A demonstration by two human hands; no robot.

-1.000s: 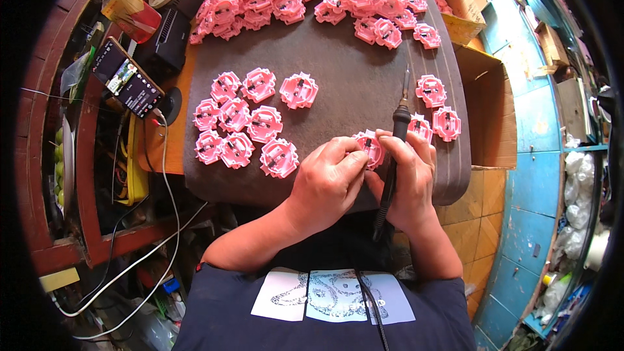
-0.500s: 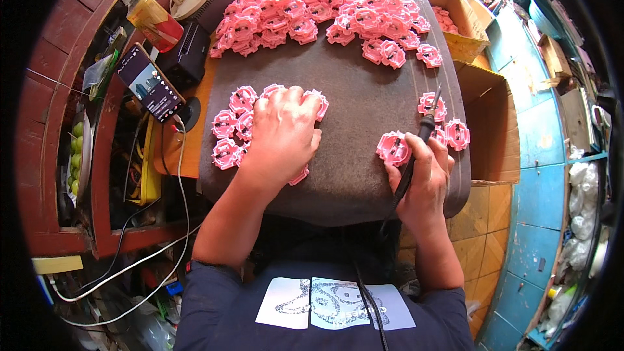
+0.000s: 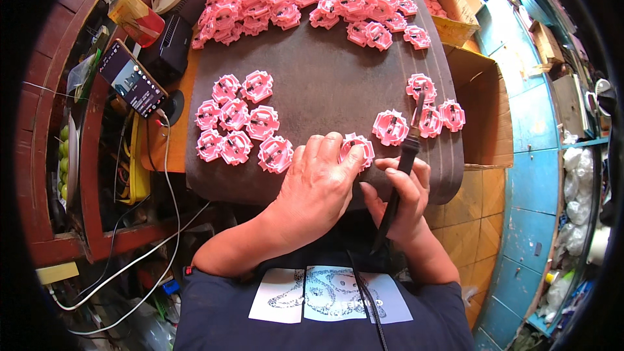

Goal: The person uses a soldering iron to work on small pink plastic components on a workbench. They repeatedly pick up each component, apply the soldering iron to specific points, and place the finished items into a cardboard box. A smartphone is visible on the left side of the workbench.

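Note:
My left hand (image 3: 317, 179) is near the front of the dark mat (image 3: 312, 91), its fingers closed on a pink plastic part (image 3: 357, 148) with scalloped edges. My right hand (image 3: 404, 198) grips a soldering iron (image 3: 409, 148) by its dark handle, the thin tip pointing away from me. Near that tip lie several loose pink parts, the closest being one pink part (image 3: 390, 128) left of the iron. Left of my left hand, several more sit in a loose cluster, among them a pink part (image 3: 275, 154) close to my knuckles.
A large heap of pink parts (image 3: 260, 0) covers the far end of the mat. Cardboard boxes (image 3: 484, 107) stand along the right side. On the left are a lit phone (image 3: 132, 79) on a stand, a bottle (image 3: 136, 18) and a white cable (image 3: 174, 201).
My left hand has come off the left cluster and moved right and nearer me, and now holds a pink part. My right hand has drawn slightly back with the soldering iron.

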